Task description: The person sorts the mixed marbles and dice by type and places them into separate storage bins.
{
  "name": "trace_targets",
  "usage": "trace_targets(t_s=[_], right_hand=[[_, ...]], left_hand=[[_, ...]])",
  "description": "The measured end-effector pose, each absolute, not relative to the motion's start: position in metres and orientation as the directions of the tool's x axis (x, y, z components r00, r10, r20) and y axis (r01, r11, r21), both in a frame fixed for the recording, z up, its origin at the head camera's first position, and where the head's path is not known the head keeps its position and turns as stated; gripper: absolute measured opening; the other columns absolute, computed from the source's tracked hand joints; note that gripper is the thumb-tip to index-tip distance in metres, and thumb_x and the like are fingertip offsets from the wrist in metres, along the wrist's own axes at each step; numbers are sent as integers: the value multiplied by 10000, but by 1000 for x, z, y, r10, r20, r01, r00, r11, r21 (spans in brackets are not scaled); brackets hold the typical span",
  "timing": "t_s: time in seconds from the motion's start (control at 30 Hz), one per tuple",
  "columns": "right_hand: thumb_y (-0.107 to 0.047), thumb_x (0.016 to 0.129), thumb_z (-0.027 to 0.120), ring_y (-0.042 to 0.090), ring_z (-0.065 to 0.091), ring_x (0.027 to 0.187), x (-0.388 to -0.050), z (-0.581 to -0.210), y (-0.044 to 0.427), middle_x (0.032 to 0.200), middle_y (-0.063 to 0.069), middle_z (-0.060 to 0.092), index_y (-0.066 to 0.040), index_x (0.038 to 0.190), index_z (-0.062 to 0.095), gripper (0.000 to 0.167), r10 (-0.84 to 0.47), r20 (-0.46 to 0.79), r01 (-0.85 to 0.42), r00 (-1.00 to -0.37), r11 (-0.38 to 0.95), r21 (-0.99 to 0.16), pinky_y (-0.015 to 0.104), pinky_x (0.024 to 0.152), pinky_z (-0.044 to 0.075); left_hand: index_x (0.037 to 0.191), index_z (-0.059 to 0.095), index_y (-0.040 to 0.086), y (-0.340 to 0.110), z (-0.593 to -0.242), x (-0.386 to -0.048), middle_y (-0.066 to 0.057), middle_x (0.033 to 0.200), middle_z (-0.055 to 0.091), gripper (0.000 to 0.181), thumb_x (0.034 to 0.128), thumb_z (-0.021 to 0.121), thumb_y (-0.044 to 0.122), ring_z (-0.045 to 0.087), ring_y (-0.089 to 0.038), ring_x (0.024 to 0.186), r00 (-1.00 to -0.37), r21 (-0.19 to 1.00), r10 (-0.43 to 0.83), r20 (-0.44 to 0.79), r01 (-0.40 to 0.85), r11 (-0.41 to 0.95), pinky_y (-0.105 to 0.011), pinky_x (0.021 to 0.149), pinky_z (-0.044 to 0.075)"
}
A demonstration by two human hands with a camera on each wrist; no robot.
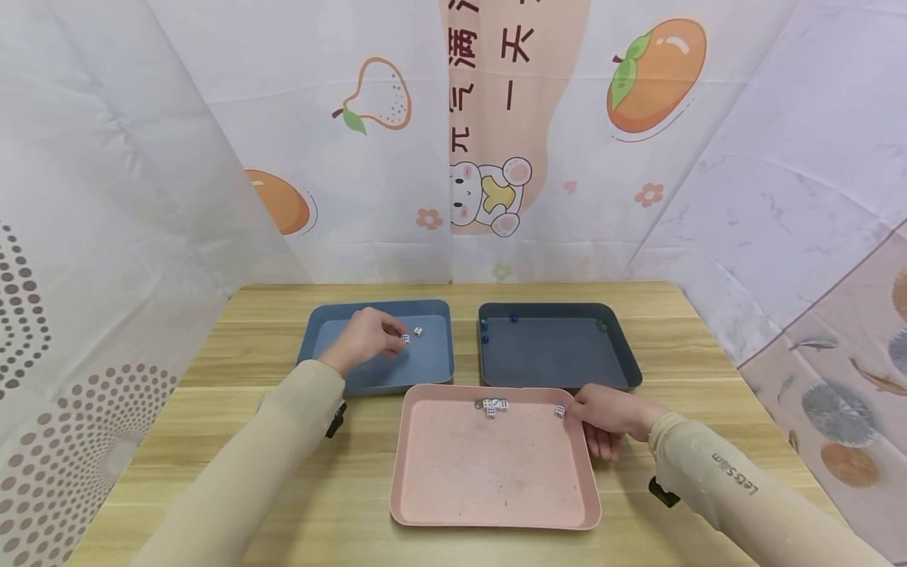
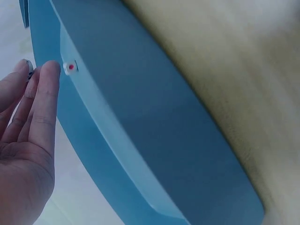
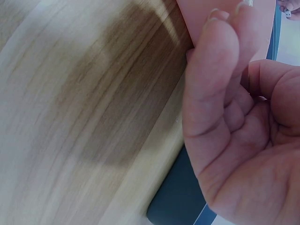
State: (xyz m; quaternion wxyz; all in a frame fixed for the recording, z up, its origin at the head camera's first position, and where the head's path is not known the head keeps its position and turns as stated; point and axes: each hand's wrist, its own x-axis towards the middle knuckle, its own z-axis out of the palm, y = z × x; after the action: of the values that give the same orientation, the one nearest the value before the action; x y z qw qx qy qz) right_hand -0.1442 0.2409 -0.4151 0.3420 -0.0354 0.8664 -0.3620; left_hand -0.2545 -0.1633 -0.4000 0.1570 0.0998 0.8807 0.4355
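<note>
My left hand [image 1: 368,337] is over the light blue tray [image 1: 432,378] and pinches a white die [image 1: 405,339] between thumb and fingertips. The left wrist view shows that die only in part. A second white die [image 2: 70,67], with a red pip, is in the tray beside the fingers. At the far right corner of the pink tray [image 1: 496,496], my right hand [image 1: 611,413] grips the rim, with curled fingers outside the wall. Its exact contact is partly hidden. A white die [image 1: 560,411] lies inside that corner, close to the hand.
Several more white dice [image 1: 491,412] cluster along the pink tray's far side, with a greyish piece [image 1: 479,404] beside them. The dark tray [image 1: 553,354] behind holds several small blue and green dice. All three trays stand on a wooden table [image 1: 340,488] before a printed curtain.
</note>
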Motion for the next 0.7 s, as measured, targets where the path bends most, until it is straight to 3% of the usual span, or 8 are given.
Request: trace_targets(t_s=[0.4, 0.7], right_hand=[[-167, 1050, 451, 127, 544, 338, -144, -417, 241, 498, 94, 621, 20, 736, 664, 423, -305, -570, 192, -763, 735, -650, 347, 396, 553], [-159, 1042, 447, 127, 543, 334, -144, -415, 241, 495, 97, 620, 27, 738, 660, 415, -305, -566, 188, -766, 736, -651, 351, 392, 552]], left_hand=[[1204, 723, -34, -168, -402, -274, -164, 1117, 739, 283, 937, 734, 62, 757, -232, 861, -940, 760, 270, -210, 17, 650, -401, 833, 626], [1195, 733, -22, -170, -403, -287, -173, 1132, 741, 256, 947, 713, 40, 752, -273, 942, -943, 730, 226, -244, -26, 683, -410, 853, 623]])
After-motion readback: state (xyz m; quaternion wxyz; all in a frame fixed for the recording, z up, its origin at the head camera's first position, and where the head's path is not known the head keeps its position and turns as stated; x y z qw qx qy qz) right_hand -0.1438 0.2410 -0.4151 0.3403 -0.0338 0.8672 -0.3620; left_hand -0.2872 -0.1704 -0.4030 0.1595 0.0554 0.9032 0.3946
